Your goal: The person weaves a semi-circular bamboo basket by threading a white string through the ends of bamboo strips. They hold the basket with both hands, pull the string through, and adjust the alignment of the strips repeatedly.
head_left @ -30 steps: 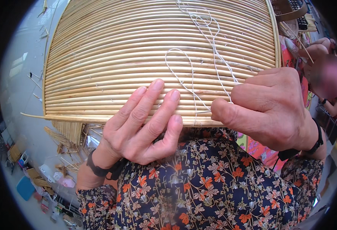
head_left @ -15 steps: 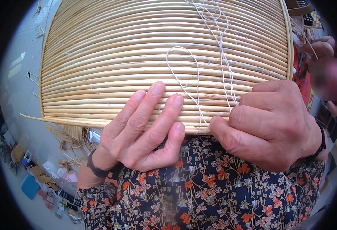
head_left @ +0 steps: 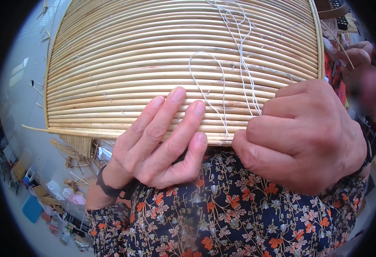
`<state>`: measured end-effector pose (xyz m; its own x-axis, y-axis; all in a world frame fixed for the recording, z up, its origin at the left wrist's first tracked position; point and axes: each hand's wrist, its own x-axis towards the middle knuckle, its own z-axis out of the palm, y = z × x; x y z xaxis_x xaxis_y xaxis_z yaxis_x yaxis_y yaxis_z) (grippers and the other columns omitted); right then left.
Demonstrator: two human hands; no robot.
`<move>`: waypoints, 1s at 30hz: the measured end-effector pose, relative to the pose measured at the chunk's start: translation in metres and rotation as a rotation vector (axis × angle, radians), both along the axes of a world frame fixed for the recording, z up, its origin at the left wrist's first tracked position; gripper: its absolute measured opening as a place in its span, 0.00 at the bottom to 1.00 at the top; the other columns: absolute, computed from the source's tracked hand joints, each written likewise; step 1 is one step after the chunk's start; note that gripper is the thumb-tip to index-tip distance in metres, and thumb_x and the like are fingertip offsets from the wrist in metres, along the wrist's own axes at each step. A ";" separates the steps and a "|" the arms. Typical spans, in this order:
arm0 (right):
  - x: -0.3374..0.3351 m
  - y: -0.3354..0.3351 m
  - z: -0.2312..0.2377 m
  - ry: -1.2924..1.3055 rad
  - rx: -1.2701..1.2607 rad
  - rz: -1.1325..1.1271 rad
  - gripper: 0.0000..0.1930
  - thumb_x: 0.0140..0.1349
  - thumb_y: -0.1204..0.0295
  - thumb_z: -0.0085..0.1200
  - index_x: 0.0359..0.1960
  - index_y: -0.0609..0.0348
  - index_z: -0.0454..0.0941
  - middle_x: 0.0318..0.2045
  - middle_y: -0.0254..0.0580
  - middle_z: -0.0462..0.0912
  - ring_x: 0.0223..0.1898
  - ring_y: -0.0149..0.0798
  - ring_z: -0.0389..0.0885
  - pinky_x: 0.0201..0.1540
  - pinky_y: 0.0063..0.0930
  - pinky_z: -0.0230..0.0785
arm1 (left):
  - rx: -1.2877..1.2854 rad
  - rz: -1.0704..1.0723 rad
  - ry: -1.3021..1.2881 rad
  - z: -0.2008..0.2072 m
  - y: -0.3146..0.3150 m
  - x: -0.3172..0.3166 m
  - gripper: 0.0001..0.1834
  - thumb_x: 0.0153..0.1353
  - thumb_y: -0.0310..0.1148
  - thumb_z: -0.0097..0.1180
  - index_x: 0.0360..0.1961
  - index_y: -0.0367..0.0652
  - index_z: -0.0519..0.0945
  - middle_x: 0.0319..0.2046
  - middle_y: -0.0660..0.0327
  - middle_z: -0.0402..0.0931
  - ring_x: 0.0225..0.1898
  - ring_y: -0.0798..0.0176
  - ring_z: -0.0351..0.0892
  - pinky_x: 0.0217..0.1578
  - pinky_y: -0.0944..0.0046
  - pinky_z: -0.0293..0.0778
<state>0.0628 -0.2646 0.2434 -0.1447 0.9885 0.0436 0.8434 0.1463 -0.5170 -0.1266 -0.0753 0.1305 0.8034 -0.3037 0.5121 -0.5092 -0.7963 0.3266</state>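
Note:
A mat of pale, thin reed stalks (head_left: 145, 64) laid side by side stretches in front of me, its near edge close to my body. My left hand (head_left: 158, 141) rests on that edge at the left, fingers extended over the stalks and thumb by the rim. At the right, my right hand (head_left: 303, 137) is closed in a fist at the same edge. White thread (head_left: 245, 64) lies in loops over the mat; its doubled strands run in under my right fingers. A second loop ends beside the right thumb tip. Whatever else the fist contains is hidden.
Loose stalks and scraps lie on the pale floor at the left, near a blue box-like item (head_left: 32, 209) and assorted clutter. Another person (head_left: 361, 73), partly blurred, is at the right. One long stalk (head_left: 34, 128) sticks out beyond the mat's left corner.
My right hand has shifted slightly, its knuckles turned a little up and left. The thread strands have moved left with it. The left hand has barely moved.

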 end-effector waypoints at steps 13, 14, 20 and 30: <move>0.000 0.023 0.012 -0.071 -0.087 0.111 0.10 0.52 0.74 0.69 0.30 0.63 0.80 0.21 0.38 0.71 0.17 0.40 0.74 0.17 0.37 0.64 | -0.053 0.025 -0.169 -0.002 0.010 0.013 0.05 0.68 0.28 0.62 0.41 0.38 0.82 0.49 0.45 0.92 0.54 0.38 0.93 0.53 0.45 0.91; 0.004 0.033 0.024 -0.077 -0.199 0.120 0.09 0.52 0.74 0.69 0.30 0.63 0.79 0.21 0.39 0.71 0.18 0.41 0.75 0.18 0.38 0.65 | -0.055 0.027 -0.181 -0.004 0.012 0.014 0.06 0.67 0.30 0.63 0.42 0.40 0.84 0.50 0.46 0.92 0.54 0.41 0.93 0.54 0.48 0.91; 0.023 0.050 0.030 -0.052 -0.335 0.126 0.07 0.57 0.78 0.68 0.35 0.64 0.84 0.28 0.45 0.82 0.27 0.51 0.84 0.30 0.41 0.75 | -0.083 0.000 -0.259 -0.011 0.023 0.029 0.07 0.65 0.31 0.67 0.42 0.41 0.86 0.48 0.52 0.92 0.51 0.46 0.94 0.51 0.51 0.92; 0.042 0.092 0.069 0.294 -0.469 -0.131 0.06 0.73 0.78 0.66 0.46 0.66 0.92 0.29 0.38 0.88 0.24 0.25 0.85 0.25 0.22 0.76 | -0.286 -0.192 0.027 0.038 0.094 0.046 0.18 0.61 0.33 0.77 0.49 0.40 0.87 0.47 0.51 0.93 0.49 0.46 0.95 0.49 0.51 0.89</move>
<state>0.1050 -0.1725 0.3120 -0.0682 0.9205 -0.3847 0.6497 -0.2516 -0.7173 -0.0807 0.0192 0.1687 0.7598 -0.2984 0.5776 -0.6292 -0.5610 0.5379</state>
